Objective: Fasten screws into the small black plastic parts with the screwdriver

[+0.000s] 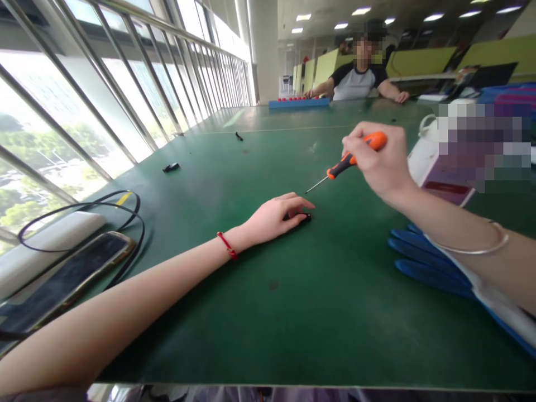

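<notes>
A dark phone is lying at the left of the green table, beside a long white box, with a black cable looping around both. Metal railing is running along the left, leading toward a pale pillar. At the far edge a person in a grey shirt with dark sleeves is facing this way, next to a blue tray that is holding red pieces. Yellow-green partitions are standing behind, and ceiling lights are glowing. Blue gloves are resting at the right, below a partly blurred, purplish-white item.
</notes>
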Demonstrator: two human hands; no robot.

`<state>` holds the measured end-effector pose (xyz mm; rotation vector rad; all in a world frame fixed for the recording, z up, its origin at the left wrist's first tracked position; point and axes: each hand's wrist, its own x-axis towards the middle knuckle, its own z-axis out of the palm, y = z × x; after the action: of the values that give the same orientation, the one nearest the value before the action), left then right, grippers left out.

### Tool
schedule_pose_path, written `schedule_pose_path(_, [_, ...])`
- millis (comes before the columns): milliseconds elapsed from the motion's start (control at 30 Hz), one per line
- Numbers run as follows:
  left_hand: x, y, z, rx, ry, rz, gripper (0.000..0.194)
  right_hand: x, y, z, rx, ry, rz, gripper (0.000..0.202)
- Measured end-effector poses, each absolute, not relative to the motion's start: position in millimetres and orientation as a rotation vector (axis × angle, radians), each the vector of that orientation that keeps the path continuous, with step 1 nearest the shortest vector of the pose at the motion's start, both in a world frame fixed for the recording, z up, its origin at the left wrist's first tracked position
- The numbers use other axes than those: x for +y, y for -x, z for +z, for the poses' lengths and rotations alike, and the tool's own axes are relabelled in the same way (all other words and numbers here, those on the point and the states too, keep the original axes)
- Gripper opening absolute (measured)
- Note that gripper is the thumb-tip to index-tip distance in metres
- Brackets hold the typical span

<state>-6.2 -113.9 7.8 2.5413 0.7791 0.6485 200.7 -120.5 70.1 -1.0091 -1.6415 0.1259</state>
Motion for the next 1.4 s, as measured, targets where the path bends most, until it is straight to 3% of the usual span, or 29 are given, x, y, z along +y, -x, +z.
schedule_pose_path(200, [-117.3, 10.9, 7.3, 0.769, -2.691, 0.621, 0.028, -116.2, -194.2, 109.4, -1.726, 0.793, 0.179, 0.035])
schedule_pose_path(767, [-109.9, 6.3, 6.4, 0.932, -2.274, 0.651, 0.014, -122.4, -185.6, 82.4, -1.750, 0.941, 0.309, 0.035])
schedule_pose_path(1400, [-111.5, 6.3, 6.7, 0.922, -2.293, 0.676, 0.016, -118.4, -186.7, 79.7, -1.799, 0.867, 0.389, 0.029])
